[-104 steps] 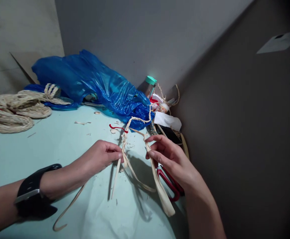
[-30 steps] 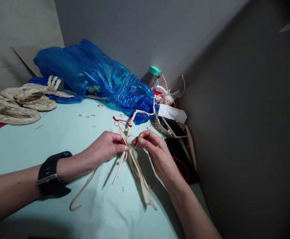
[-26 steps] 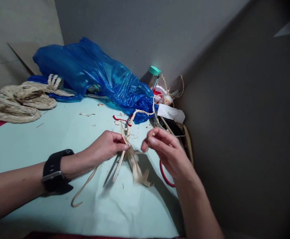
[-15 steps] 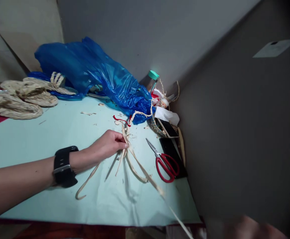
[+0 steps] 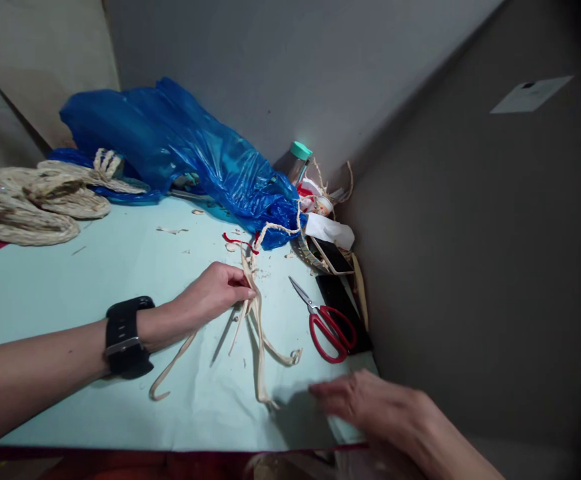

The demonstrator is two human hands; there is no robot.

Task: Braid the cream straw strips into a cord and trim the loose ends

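Observation:
My left hand (image 5: 220, 291), with a black watch (image 5: 126, 337) on its wrist, pinches pale dried-fibre strips (image 5: 259, 340) at the middle of the table. Their loose ends spread over the cloth towards me. Above the pinch, the strips run into a braided cord (image 5: 275, 228) that leads back to the blue bag, with a red tie (image 5: 240, 241) near its lower end. My right hand (image 5: 365, 402) hovers over the table's front right corner, blurred by motion, apart from the strips; its fingers are smeared. Red-handled scissors (image 5: 326, 327) lie between the strips and the right wall.
A large blue plastic bag (image 5: 185, 143) lies across the back. Woven fibre slippers (image 5: 55, 197) sit at the left. A black phone-like slab (image 5: 343, 310), a round basket (image 5: 315, 257) and a bottle with a green cap (image 5: 300, 151) stand along the right wall.
My right hand has come in from the lower right corner to above the table. The strip that stretched taut towards it now hangs loose on the cloth. My left hand keeps its pinch.

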